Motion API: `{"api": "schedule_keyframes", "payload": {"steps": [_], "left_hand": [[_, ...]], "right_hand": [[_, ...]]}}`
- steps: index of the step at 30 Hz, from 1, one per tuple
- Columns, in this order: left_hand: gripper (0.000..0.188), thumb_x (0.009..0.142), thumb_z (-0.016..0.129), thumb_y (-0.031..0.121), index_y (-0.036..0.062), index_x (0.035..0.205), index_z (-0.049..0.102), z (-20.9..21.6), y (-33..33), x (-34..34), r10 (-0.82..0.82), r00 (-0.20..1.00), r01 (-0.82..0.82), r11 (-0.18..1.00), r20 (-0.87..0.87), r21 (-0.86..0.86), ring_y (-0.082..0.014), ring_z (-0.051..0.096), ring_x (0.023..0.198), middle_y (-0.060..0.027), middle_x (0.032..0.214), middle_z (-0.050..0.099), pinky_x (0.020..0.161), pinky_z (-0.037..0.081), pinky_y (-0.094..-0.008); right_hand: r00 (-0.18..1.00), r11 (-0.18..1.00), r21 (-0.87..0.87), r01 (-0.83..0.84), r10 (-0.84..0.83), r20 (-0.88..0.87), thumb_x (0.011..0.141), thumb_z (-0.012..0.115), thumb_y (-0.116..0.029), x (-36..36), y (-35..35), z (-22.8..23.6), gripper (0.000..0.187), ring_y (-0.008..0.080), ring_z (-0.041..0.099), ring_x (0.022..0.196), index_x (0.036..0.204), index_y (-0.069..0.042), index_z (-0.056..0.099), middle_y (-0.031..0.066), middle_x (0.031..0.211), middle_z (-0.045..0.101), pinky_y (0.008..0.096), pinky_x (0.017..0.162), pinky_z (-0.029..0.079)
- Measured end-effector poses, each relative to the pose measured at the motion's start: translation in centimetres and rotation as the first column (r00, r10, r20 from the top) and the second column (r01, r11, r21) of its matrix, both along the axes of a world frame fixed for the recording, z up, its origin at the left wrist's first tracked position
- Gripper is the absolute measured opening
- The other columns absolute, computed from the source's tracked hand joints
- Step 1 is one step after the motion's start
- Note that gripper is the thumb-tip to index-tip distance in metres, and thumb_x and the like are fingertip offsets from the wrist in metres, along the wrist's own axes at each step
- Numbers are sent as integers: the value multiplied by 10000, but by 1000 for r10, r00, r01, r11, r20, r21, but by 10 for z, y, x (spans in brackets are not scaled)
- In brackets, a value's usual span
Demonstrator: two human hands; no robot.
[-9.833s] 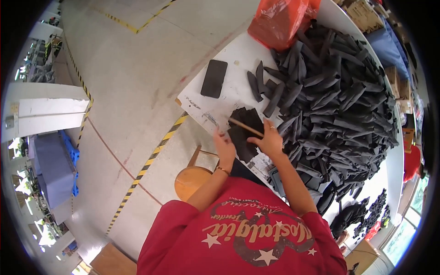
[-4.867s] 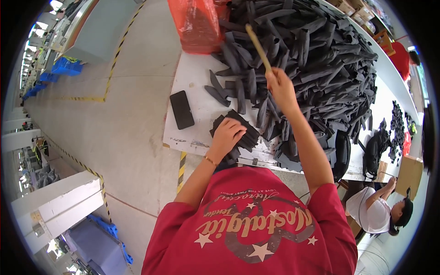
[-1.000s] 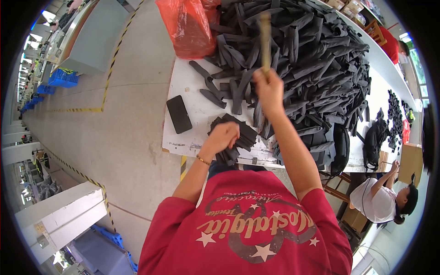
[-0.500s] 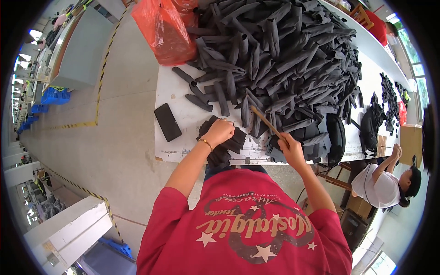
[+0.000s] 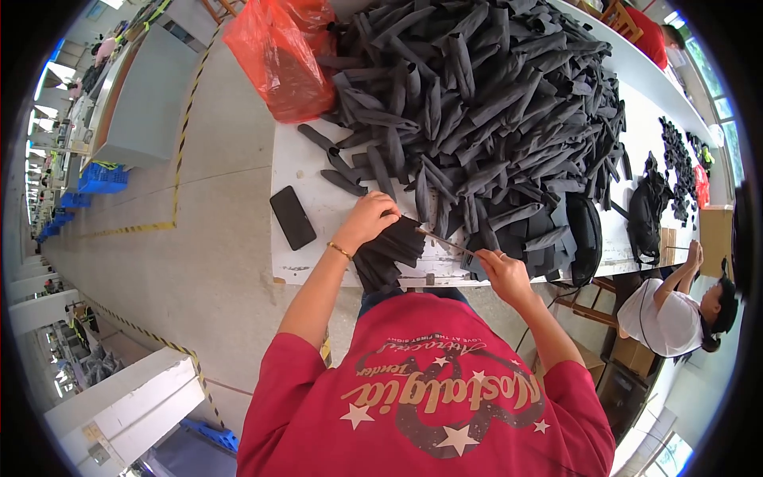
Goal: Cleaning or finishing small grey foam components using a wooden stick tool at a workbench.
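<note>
My left hand (image 5: 373, 221) is closed at the top edge of a fanned stack of dark fabric pieces (image 5: 391, 248) by the table's front edge, its fingertips pinched together on the cloth. In my right hand (image 5: 505, 274) is a thin wooden stick (image 5: 447, 242), which points left with its far end at the stack's right edge. Behind both hands rises a large heap of dark grey rolled fabric tubes (image 5: 493, 111). A few of these tubes lie loose between the heap and my left hand.
A black phone (image 5: 292, 218) lies on the white table (image 5: 318, 266) to the left. An orange plastic bag (image 5: 284, 67) stands at the back left corner. Flat dark pieces (image 5: 532, 238) and a black bag (image 5: 648, 211) are to the right, where a co-worker (image 5: 664, 314) sits.
My left hand has shifted slightly up and left along the stack. The stick has swung down from the heap's edge to lie lower, pointing toward the stack.
</note>
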State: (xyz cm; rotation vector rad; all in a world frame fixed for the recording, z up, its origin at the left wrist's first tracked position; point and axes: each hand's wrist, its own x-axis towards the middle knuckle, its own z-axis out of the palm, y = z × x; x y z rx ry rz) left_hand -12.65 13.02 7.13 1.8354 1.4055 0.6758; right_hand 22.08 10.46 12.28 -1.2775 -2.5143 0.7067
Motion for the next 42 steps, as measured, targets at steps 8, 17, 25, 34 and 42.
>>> {"api": "schedule_keyframes", "payload": {"steps": [8, 17, 25, 34, 42], "left_hand": [[165, 720, 682, 154, 68, 859, 657, 37, -4, 58, -131, 990, 118, 974, 57, 193, -275, 531, 1073, -54, 961, 635, 924, 403, -428], [361, 879, 667, 264, 15, 1121, 569, -16, -48, 68, 616, -378, -87, 719, 691, -689, -301, 654, 878, -126, 848, 649, 889, 503, -415], [308, 890, 656, 282, -5, 987, 596, 29, -31, 75, 648, -428, -293, 559, 630, -775, -218, 628, 665, -48, 651, 580, 654, 544, -390], [267, 873, 686, 271, 19, 880, 601, 14, -33, 67, 709, -425, -246, 507, 562, -826, -83, 345, 444, 50, 530, 322, 398, 263, -231], [527, 907, 548, 497, 15, 1117, 515, 45, -37, 75, 698, -258, -143, 655, 667, -742, -292, 657, 747, -164, 838, 650, 685, 553, -413]], "right_hand": [[975, 992, -116, 47, -71, -212, 864, 587, -112, -62, 7, -33, 231, 304, 631, 664, 1085, -44, 599, 135, 788, 642, 384, 569, 495], [900, 842, -539, 0, -235, -368, 893, 564, -97, -122, -18, -27, 199, 190, 582, 587, 1062, 5, 587, 114, 657, 597, 326, 563, 452], [896, 904, -369, 216, -334, -294, 901, 568, -113, -137, -36, -30, 127, 428, 593, 643, 921, 13, 564, 256, 689, 584, 450, 546, 447], [966, 878, -474, 67, -176, -188, 899, 563, -101, -87, -55, 9, 108, 434, 584, 618, 876, 4, 572, 253, 648, 567, 460, 527, 441], [919, 826, -555, 102, -292, -265, 897, 560, -98, -108, -34, 23, 117, 410, 603, 636, 876, 10, 600, 238, 682, 593, 424, 558, 465]]}}
